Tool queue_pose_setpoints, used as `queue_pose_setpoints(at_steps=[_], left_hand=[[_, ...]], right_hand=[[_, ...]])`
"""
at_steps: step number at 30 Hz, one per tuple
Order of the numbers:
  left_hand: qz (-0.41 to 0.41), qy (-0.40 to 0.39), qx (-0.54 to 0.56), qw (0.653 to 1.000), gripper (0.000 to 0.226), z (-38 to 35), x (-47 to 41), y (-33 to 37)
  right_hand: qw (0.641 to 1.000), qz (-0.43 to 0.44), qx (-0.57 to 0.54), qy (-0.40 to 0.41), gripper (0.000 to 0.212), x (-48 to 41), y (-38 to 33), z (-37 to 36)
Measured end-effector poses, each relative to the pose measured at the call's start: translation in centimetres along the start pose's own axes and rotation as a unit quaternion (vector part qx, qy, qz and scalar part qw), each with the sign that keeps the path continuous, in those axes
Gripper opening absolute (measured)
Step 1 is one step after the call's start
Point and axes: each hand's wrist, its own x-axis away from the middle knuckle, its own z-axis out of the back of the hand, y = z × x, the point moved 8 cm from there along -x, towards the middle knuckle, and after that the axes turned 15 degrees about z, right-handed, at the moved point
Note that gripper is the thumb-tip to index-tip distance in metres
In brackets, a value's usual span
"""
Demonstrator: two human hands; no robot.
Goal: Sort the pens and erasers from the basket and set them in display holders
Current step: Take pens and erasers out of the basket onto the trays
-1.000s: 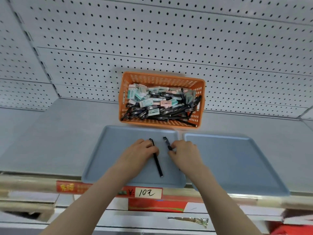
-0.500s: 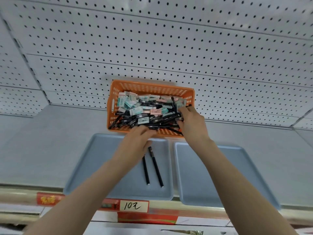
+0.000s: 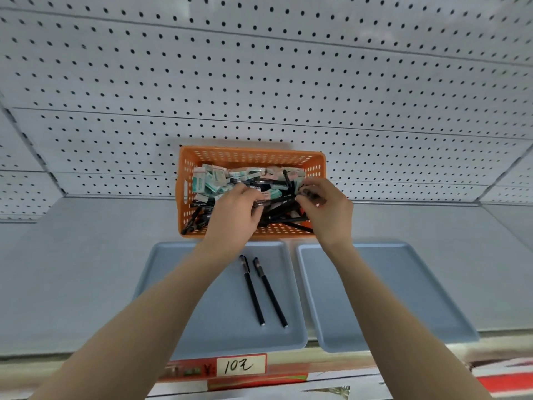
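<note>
Two pens (image 3: 252, 290) lie side by side on the left tray (image 3: 178, 284), close but not touching. Both are black. Their long way runs from far to near, caps toward the basket (image 3: 251, 157), near ends leaning a little to the right.

There are two blue trays. The right tray (image 3: 389, 284) sits just beside the left one. One orange basket stands behind them, full of black pens (image 3: 199, 217) and boxed erasers (image 3: 210, 177) in a heap too mixed to count.

Both hands are in the basket. The left hand (image 3: 233, 215) bends its fingers down onto the heap, and I cannot tell if it has anything. The right hand (image 3: 323, 209) pinches the end of one black pen (image 3: 282, 201).

One price tag (image 3: 240, 366) hangs on the shelf (image 3: 86, 269) edge.
</note>
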Motion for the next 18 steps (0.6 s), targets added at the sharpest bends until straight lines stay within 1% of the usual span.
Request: queue_pose_setpoints(at_steps=[3,4,7,9,10,12,14,16,18], left_hand=[[0.048,-0.008,0.100,0.994,0.018,2.5,-0.1,-1.0],[0.069,-0.011,0.134,0.989,0.016,3.3,-0.2,-1.5],[0.128,-0.020,0.274,0.953,0.012,5.4,-0.1,-2.9],[0.139,-0.020,0.348,0.927,0.012,6.9,0.1,-3.4],[0.136,-0.028,0.369,0.919,0.014,7.5,0.4,-3.5],[0.131,-0.069,0.371,0.917,0.018,8.0,1.3,-3.9],[0.134,-0.123,0.315,0.931,0.021,7.3,2.8,-4.6],[0.144,-0.152,0.232,0.950,0.022,5.6,4.5,-6.1],[0.167,-0.166,0.190,0.953,0.018,3.6,6.0,-7.6]], right_hand=[[1.000,-0.007,-0.019,0.022,0.012,-0.2,-1.2,0.9],[0.999,-0.006,-0.023,0.030,0.012,-0.4,-1.7,1.2],[0.998,0.019,-0.018,0.056,0.014,-1.2,-4.5,2.5],[0.997,0.046,-0.040,0.057,0.018,-1.6,-7.0,3.2],[0.996,0.051,-0.058,0.041,0.023,-1.7,-8.0,3.1],[0.996,0.029,-0.075,-0.037,0.031,-1.2,-9.1,1.9],[0.986,-0.004,-0.053,-0.157,0.027,0.6,-9.1,-0.9],[0.966,-0.005,0.015,-0.258,0.022,2.9,-8.3,-3.9],[0.948,0.011,0.092,-0.304,0.020,4.9,-7.1,-6.3]])
